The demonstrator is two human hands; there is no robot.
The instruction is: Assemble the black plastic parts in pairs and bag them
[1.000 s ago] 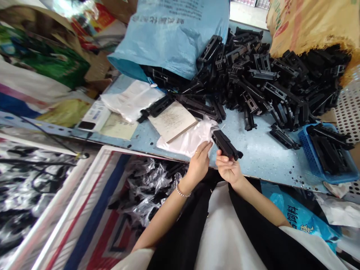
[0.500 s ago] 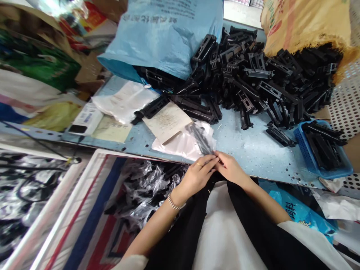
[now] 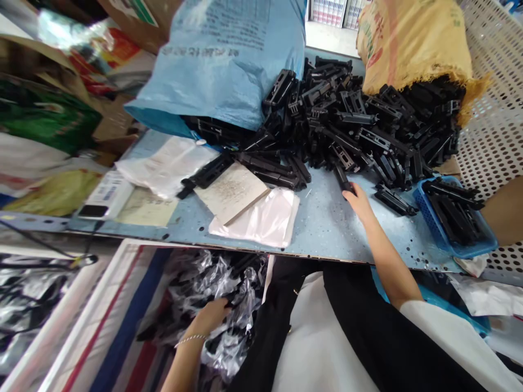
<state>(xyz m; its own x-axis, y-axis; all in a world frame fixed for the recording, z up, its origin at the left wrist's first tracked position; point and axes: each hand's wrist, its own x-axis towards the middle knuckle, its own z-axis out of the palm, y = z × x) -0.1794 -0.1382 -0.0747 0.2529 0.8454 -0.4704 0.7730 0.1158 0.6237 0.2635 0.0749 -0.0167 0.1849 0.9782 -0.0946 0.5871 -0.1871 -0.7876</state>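
Note:
My right hand [image 3: 359, 201] is closed on the near end of a black plastic part [image 3: 342, 177], long and narrow, at the front of the heap. The part's far end still touches the other black parts [image 3: 347, 117] piled on the table. Lower left, below the table edge, my left hand [image 3: 212, 316] is down among black parts in clear plastic bags [image 3: 220, 283]; its fingertips are mostly hidden there. A stack of flat clear bags [image 3: 269, 223] lies near the table's front edge, partly under a stained square card [image 3: 232, 190].
A blue sack [image 3: 220, 65] and a yellow sack [image 3: 412, 43] spill black parts onto the blue table [image 3: 322, 228]. At right, a small blue basket [image 3: 453, 247] holds several parts beside a perforated white panel [image 3: 486, 147]. A white box [image 3: 108, 193] sits left.
My hands have parted from the bagged part they held together at the table edge. The left went down among the bagged parts; the right reached forward and took a black part.

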